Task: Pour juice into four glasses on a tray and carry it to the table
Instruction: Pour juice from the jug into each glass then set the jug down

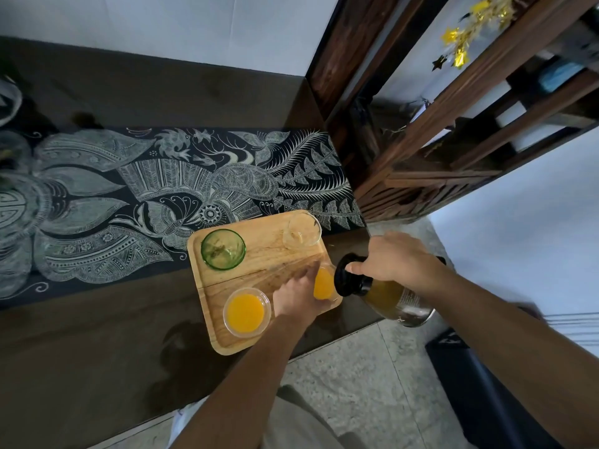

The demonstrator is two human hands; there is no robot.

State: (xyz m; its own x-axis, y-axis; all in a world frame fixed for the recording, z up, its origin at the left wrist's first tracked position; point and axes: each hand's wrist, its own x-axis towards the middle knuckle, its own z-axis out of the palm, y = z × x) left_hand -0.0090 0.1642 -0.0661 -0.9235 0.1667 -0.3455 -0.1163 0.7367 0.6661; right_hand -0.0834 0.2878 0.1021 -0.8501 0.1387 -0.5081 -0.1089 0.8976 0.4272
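A wooden tray point(259, 254) lies at the near right corner of a dark table. Four glasses stand on it. An empty green glass point(223, 249) is at the far left and an empty clear glass point(302, 234) at the far right. A clear glass of orange juice point(247, 312) stands at the near left. My left hand point(296, 294) wraps around a second juice-filled glass point(324, 283) at the near right. My right hand point(393, 259) grips the neck of a juice bottle point(385, 294), tilted with its black mouth against that glass.
A black runner with white patterns point(162, 196) crosses the table behind the tray. A dark wooden shelf unit point(453, 140) stands to the right. Speckled floor point(372, 384) lies below the table edge, with a dark object point(486, 384) at the lower right.
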